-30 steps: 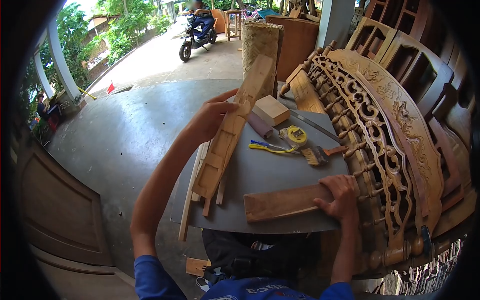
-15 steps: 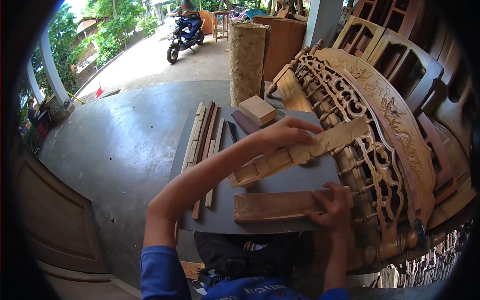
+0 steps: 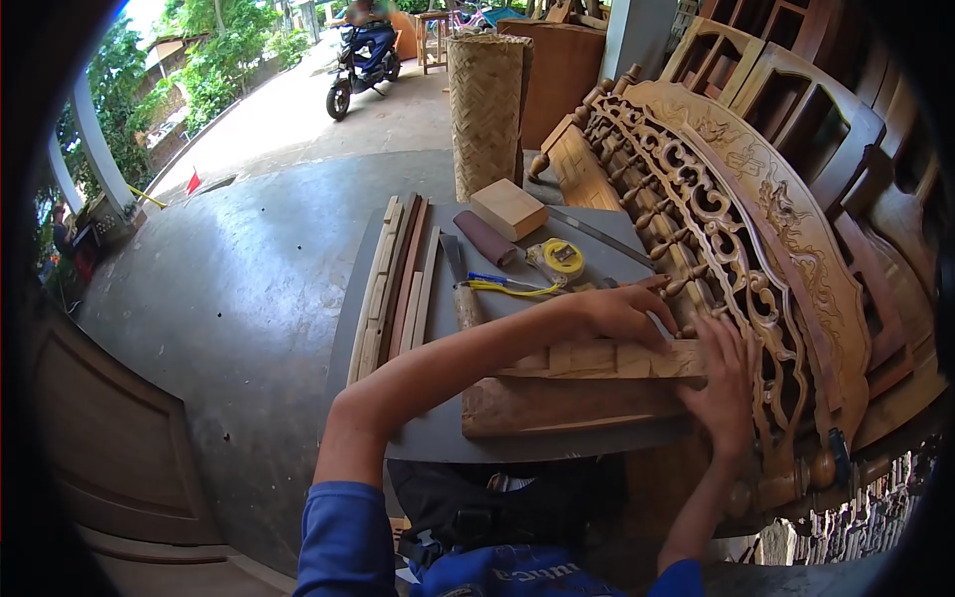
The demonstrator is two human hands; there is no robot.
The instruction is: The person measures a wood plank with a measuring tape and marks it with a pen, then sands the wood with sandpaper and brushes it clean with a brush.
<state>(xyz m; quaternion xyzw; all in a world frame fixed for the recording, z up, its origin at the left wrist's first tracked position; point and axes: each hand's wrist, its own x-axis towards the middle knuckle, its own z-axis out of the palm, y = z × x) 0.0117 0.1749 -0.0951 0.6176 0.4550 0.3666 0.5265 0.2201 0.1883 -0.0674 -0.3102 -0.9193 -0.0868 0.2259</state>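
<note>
A pale wooden strip with square notches lies lengthwise against the far side of a darker wooden board, near the front of a grey tabletop. My left hand reaches across from the left, its bent fingers on the strip's far edge close to the right end; its thumb is hidden. At the right ends of both pieces is my right hand, fingers stretched apart and the thumb by the dark board's end. Beyond my left forearm are a chisel, a blue pen and a yellow tape measure.
Narrow wood strips line the tabletop's left side. A wood block, a sandpaper roll and a long metal file lie farther back. Carved wooden panels crowd the right. A rolled woven mat stands behind.
The notched strip has come down from a slant above the table to beside the dark board. My left hand moved nearer with it; my right hand shifted right to the ends, its fingers spreading.
</note>
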